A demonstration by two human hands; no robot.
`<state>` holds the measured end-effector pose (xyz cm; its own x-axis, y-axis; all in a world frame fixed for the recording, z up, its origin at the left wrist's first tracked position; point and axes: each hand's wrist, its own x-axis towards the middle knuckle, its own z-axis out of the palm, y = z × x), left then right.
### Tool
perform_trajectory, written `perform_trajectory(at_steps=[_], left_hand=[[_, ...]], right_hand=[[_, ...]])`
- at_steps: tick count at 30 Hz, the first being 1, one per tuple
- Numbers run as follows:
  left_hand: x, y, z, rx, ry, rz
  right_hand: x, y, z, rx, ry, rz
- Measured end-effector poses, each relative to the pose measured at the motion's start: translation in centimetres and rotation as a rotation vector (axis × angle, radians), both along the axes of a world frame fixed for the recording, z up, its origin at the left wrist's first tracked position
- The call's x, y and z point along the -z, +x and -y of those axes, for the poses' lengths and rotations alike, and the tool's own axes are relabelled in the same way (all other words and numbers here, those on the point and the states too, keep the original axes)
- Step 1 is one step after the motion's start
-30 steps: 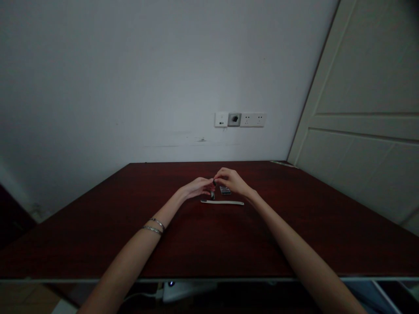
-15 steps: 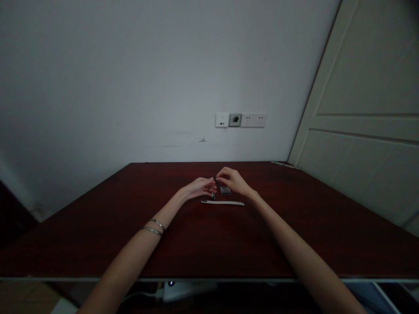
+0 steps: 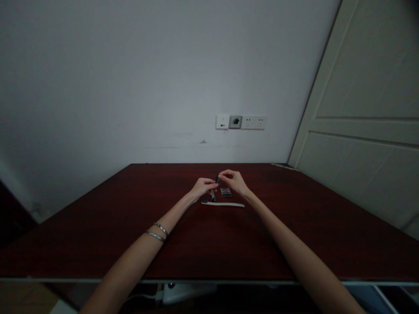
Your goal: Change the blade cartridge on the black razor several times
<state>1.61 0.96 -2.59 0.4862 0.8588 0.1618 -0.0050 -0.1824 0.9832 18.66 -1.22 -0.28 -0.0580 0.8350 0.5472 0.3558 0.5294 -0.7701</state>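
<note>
Above the table, my left hand (image 3: 202,187) is closed in a pinch around a narrow, dark strap-like piece (image 3: 214,196) with a pale side. Its lower end hangs below my left fingers. The upper end rises between the hands, where my right hand (image 3: 234,179) pinches it at the tip; the middle is hidden by my left fingers. Just below the hands lies a slim white strip (image 3: 224,204) with a dark left end and a small dark spot at its right end. A small, flat, clear-looking case (image 3: 225,192) lies beneath my right hand, its contents too small to make out.
The dark red-brown tabletop (image 3: 209,244) reaches to a pale wall (image 3: 163,78) fitted with sockets (image 3: 253,122). A pale panelled door (image 3: 366,122) borders the right side. Below the front edge sits a white power strip (image 3: 186,293) with a cable.
My right hand has drawn slightly apart from my left, and more of the dark strap-like piece shows between them. My left hand has turned a little. The strip and case stay put.
</note>
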Motion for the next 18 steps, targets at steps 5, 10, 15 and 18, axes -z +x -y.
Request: perform_trajectory(at_steps=[5,10,15,18], left_hand=[[-0.20,0.05,0.08,-0.030,0.025,-0.048],[-0.35,-0.03,0.15,-0.058,0.063,-0.062],[-0.43,-0.17,0.24,-0.079,0.079,-0.074],[-0.35,-0.35,0.12,-0.085,0.075,-0.078]], right_hand=[[-0.03,0.00,0.08,-0.012,0.010,-0.009],[-0.04,0.02,0.06,0.002,-0.007,0.011],[0.08,-0.03,-0.04,0.010,0.014,0.014],[0.08,0.01,-0.05,0.007,0.021,0.023]])
